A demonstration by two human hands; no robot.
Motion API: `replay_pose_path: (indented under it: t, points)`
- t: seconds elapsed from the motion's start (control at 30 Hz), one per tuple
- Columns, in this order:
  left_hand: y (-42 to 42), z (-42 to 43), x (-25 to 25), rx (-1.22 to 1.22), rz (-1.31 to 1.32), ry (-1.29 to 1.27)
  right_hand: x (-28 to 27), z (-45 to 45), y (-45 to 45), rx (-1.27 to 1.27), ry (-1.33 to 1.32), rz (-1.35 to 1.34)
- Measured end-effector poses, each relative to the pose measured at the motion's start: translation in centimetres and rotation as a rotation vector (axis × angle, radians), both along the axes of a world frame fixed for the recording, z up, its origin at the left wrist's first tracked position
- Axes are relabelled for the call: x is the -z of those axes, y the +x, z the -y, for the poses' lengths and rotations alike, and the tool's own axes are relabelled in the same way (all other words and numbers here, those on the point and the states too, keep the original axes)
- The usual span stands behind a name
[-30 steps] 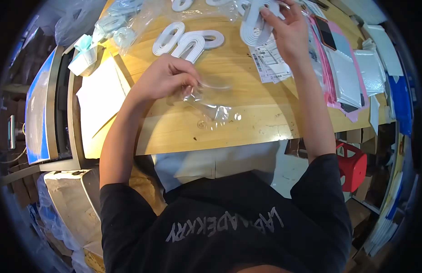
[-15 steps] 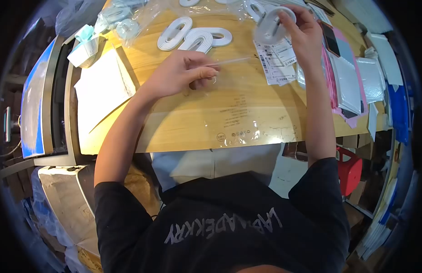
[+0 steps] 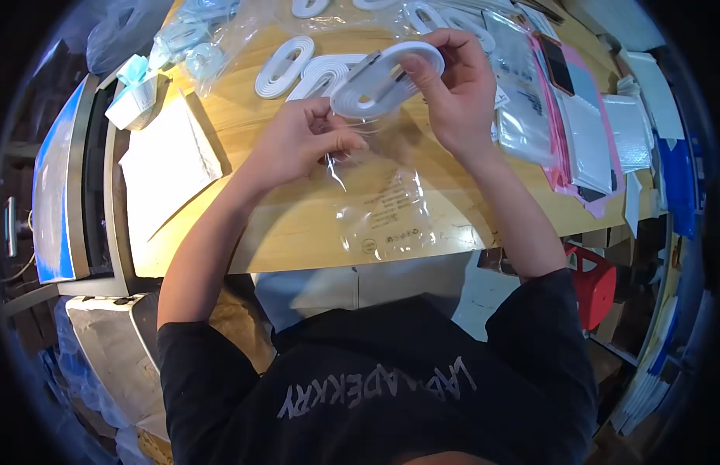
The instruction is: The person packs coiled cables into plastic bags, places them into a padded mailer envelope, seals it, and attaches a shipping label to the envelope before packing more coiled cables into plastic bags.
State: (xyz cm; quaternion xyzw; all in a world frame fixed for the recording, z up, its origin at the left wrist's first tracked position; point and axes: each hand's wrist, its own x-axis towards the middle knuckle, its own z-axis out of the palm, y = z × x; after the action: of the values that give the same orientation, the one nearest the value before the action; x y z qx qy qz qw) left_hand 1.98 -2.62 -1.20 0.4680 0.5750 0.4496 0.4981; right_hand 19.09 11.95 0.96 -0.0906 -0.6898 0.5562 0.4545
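In my right hand (image 3: pixel 462 101) is a white flat cable wound into an oval coil (image 3: pixel 349 101), pinched between thumb and fingers. A metal plug shows at the coil's upper edge. A clear plastic bag (image 3: pixel 387 209) with small dark print hangs from my left hand (image 3: pixel 298 143), its top edge between thumb and fingers. The coil's lower end is right above the bag's mouth; whether they touch I cannot tell. More coiled white cables (image 3: pixel 285 67) lie on the table behind my left hand.
Clear plastic packaging (image 3: pixel 523 116) and a phone (image 3: pixel 556 63) lie on the wooden table (image 3: pixel 282 225) at the right, by pink-edged bags (image 3: pixel 560 151). White paper (image 3: pixel 170 159) and a small white container (image 3: pixel 135 105) are at the left, near a monitor (image 3: pixel 61 182).
My right hand has brought the coiled cable left and toward me, over the bag's mouth. My left hand has shifted slightly toward me with the bag. The view has turned a little.
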Motion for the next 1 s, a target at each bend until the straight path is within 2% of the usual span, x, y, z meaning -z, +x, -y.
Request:
replay_pose_path:
  t: [0.1,0.37,0.5,0.73,0.83,1.0]
  points:
    - [0.4,-0.2,0.1,-0.093,0.120,-0.030,0.0,-0.8,0.2,-0.004,-0.013,0.025]
    - [0.1,-0.3,0.6,-0.117,-0.008,0.026,0.3,-0.7,-0.3,-0.035,-0.045,0.070]
    - [0.2,-0.5,0.8,-0.139,0.202,0.074,0.4,-1.2,-0.2,-0.024,-0.056,0.095]
    - [-0.3,0.0,-0.4,-0.096,0.081,0.049,0.2,-2.7,0.3,0.052,-0.094,0.096]
    - [-0.7,0.0,-0.9,-0.087,0.040,0.056,0.7,-3.1,0.4,0.092,-0.238,-0.031]
    - [-0.6,0.1,-0.4,-0.101,-0.029,0.086,1.1,-2.5,0.4,0.107,-0.127,-0.050]
